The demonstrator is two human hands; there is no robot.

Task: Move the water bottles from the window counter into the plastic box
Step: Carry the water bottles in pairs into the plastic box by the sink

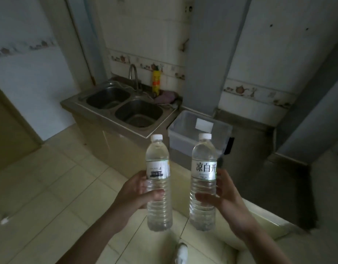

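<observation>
I hold two clear water bottles with white caps upright in front of me. My left hand [137, 193] grips the lower half of the left bottle [158, 162], whose label has a dark smudged strip. My right hand [224, 197] grips the right bottle [204, 161], whose white label carries large Chinese characters. Beyond the bottles, a translucent plastic box [175, 137] with a white sticker inside stands on the floor, between the sink cabinet and a grey wall base. Inside it I see only the sticker.
A steel double sink [126, 109] with a tap [133, 75] stands to the left of the box, with a yellow bottle [156, 82] and a purple cloth [165, 97] at its back. Pale floor tiles [55, 183] spread left. My shoe [181, 252] shows at the bottom.
</observation>
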